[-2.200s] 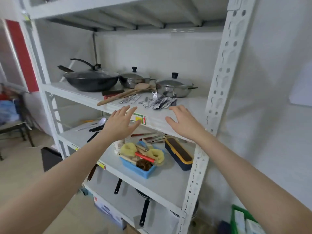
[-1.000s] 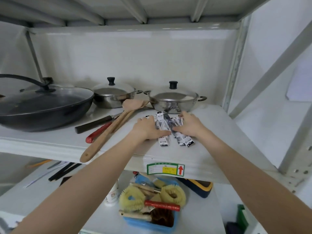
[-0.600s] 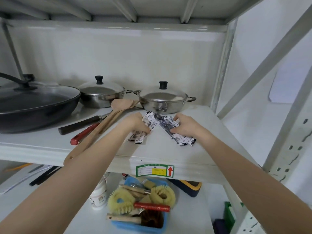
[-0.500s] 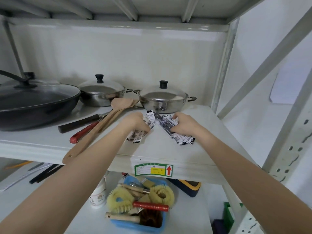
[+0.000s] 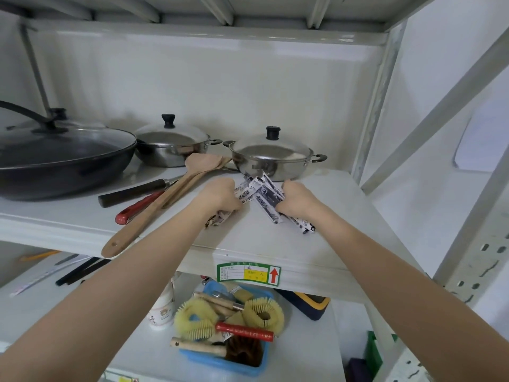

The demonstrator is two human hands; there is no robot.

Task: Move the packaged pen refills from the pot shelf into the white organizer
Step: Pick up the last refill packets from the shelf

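Refill packets (image 5: 261,193) | left hand (image 5: 219,198), right hand (image 5: 296,199) outstretched | fingers curled, gripping bunches

Two hands (image 5: 220,198), two lidded steel pots (image 5: 172,146), one black wok (image 5: 60,158), two wooden spatulas (image 5: 162,202), two round yellow brushes (image 5: 196,317) lower centre; refill packs (image 5: 260,193) too bunched to count.

Black lidded wok (image 5: 55,158) at left; two lidded steel pots (image 5: 271,155) beside it. Wooden spatulas (image 5: 165,201) lie alongside. Below, blue basket (image 5: 220,363) holds brushes.
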